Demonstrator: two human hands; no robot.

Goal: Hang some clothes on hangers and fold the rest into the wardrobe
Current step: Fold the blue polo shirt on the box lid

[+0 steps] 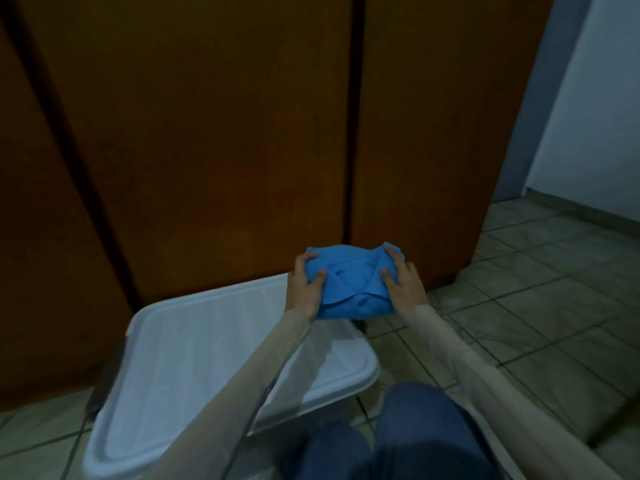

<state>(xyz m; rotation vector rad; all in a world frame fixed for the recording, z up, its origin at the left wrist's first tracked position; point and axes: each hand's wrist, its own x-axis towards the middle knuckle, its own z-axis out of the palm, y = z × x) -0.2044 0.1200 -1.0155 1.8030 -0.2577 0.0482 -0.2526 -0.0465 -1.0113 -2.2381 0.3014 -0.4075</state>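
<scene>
A folded bright blue garment (353,284) with a collar is held in the air between both hands, just in front of the brown wardrobe doors (214,133). My left hand (304,282) grips its left edge, thumb on top. Gripping the right edge is my right hand (401,282), fingers curled over the fabric. The wardrobe doors are closed. No hangers are in view.
A white plastic bin with its lid (214,355) on stands on the tiled floor below my left arm, against the wardrobe. My knees in blue jeans (415,431) are at the bottom. Tiled floor (540,292) stretches right toward a pale wall.
</scene>
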